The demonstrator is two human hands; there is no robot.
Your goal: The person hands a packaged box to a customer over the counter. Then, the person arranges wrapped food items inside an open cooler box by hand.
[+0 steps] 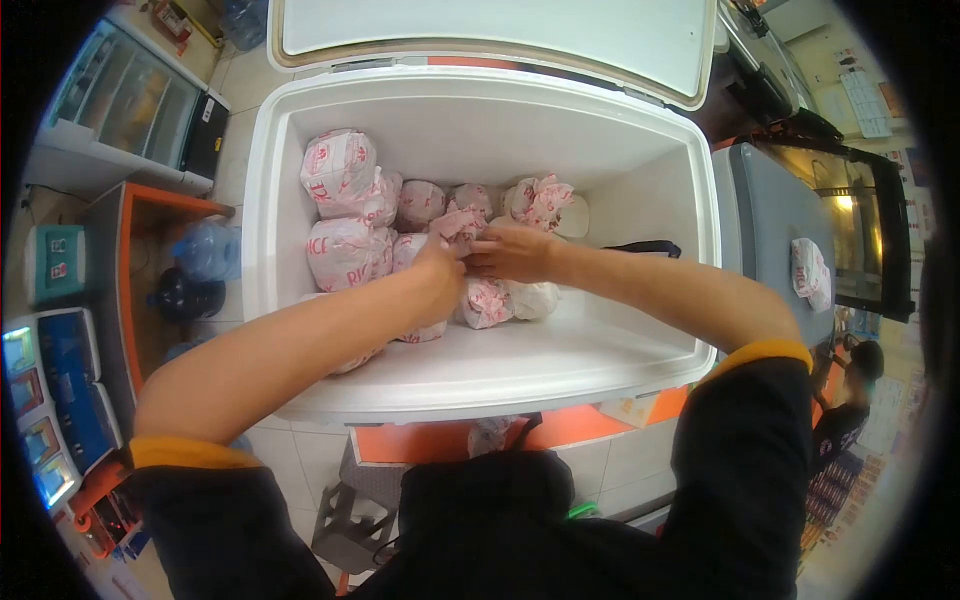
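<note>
Both my arms reach into a white cooler box (480, 375) with its lid raised. My left hand (438, 272) is closed on the pink-and-white paper of a wrapped rice pack (460, 224). Against the same paper, the bent fingers of my right hand (512, 250) are closed too; what lies under them is partly hidden. Several more rice packs (340, 168) in paper with red print are piled around my hands, mostly on the left side of the box. Just below my right hand sits another wrapped pack (487, 303).
The cooler lid (490, 30) stands up behind the box. Inside, right of the packs, lies a dark strap-like item (645, 247). A grey surface (775, 225) holding another wrapped pack (808, 272) adjoins on the right. A co-worker (845, 405) is at far right.
</note>
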